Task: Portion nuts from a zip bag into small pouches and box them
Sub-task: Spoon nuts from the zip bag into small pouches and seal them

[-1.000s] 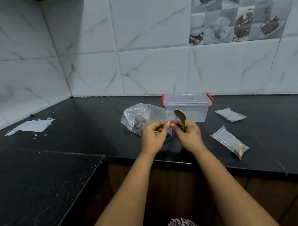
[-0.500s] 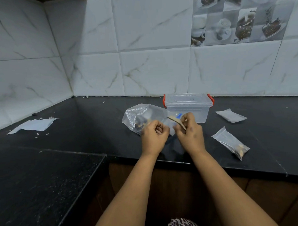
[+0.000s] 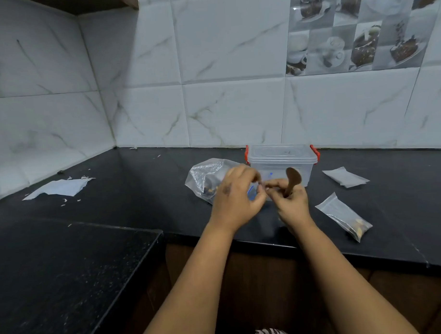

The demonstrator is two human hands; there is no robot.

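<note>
Black stone countertop (image 3: 367, 236) carries the work as a person, seen from a head-worn camera, brings both hands together at the mouth of a clear zip bag (image 3: 206, 177). The left hand (image 3: 237, 200) has its fingers curled and its fingertips pinch the bag's edge, where a blue strip shows between the fingers. The right hand (image 3: 289, 202) meets it fingertip to fingertip, pinching the same edge while its curled fingers also grip the handle of a brown wooden spoon (image 3: 292, 176), whose bowl stands upright above the knuckles. The bag lies on its side just left of the hands, crumpled, with a small dark heap of nuts (image 3: 210, 189) inside it near the hands. Just behind the hands stands a clear plastic box (image 3: 281, 159) with 2 red clips, its lid on; the bag touches or nearly touches its left side, which of the 2 cannot be told. To the right of the right hand lie 2 small clear pouches, well apart from the box: the nearer pouch (image 3: 343, 216) lies slantwise with a few nuts gathered at its near end, and the farther pouch (image 3: 344, 177) lies flat, its contents too faint to make out. Far to the left, a torn sheet of white paper (image 3: 60, 188) rests on the counter with small scraps scattered beside it. White marbled tiles (image 3: 232, 111) line the wall behind.
</note>
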